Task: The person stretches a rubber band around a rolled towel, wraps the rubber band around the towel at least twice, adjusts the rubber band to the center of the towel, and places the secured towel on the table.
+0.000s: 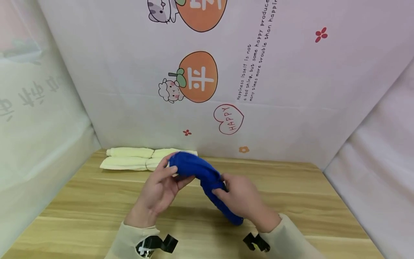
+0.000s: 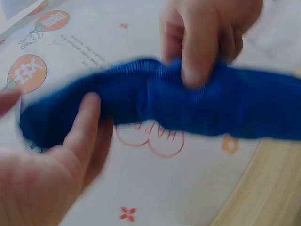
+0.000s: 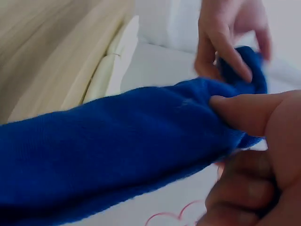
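Note:
A long blue cloth, apparently a rolled towel, hangs bent above the wooden table, pinched in at its middle. My left hand holds its upper left end, with fingertips against the fabric. In the left wrist view those fingers lie along the blue cloth. My right hand grips the cloth near its narrowed middle, the thumb pressing on it in the right wrist view. The cloth's other end slants down to the right, close to the tabletop.
Two pale yellow rolled cloths, each tied around the middle, lie at the table's back left, partly behind the left hand. A printed white backdrop rises behind the wooden table. White sheets hang at both sides.

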A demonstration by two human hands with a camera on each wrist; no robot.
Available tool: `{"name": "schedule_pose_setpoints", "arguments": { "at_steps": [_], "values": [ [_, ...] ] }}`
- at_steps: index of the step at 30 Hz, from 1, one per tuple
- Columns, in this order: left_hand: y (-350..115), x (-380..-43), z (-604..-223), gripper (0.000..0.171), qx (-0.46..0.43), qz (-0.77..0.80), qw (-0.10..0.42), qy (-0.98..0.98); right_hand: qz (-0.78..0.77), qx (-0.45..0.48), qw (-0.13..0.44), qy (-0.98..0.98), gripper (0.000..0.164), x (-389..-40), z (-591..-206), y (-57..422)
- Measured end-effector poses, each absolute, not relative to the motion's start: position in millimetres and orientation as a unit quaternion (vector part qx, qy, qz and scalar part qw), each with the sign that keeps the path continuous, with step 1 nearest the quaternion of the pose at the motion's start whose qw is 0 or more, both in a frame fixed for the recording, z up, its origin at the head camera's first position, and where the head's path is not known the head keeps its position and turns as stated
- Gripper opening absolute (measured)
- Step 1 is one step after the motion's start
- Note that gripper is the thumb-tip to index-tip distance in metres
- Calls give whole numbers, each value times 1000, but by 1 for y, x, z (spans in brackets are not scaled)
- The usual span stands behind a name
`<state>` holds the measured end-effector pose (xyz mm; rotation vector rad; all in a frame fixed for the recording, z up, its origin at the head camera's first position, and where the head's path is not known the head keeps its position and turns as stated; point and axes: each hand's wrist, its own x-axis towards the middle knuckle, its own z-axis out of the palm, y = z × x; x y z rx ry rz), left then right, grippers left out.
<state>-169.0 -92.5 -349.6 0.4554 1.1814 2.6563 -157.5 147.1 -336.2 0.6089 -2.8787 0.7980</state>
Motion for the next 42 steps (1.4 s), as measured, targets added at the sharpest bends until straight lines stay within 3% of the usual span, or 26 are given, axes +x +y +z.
{"name": "schedule_pose_setpoints", "arguments": {
  "at_steps": [6,12,15,18,20,25,28,36,42],
  "values": [
    [-87,-165,-352,93,265,813,33,517,414,228,-77,-878,16,-173,-333,167],
    [-84,-167,-360,99,300,758,-8,579,381,322,-177,-849,29,-183,-326,176],
    [-83,-166,-360,94,282,744,-19,606,363,322,-200,-851,19,-185,-322,177],
    [-81,-166,-359,85,250,733,-31,632,330,296,-163,-881,6,-183,-319,173],
    [-79,-166,-359,81,217,727,-43,650,301,276,-107,-906,15,-179,-318,168],
    [-77,-168,-359,88,154,718,-85,673,281,285,53,-915,10,-168,-318,155],
    [-76,-168,-359,89,148,719,-93,672,283,324,115,-896,7,-166,-319,149],
    [-75,-167,-356,53,123,786,-54,603,265,351,115,-891,8,-164,-326,141],
    [-74,-166,-356,45,121,837,-42,532,315,382,119,-860,9,-170,-336,144]
  ]
}}
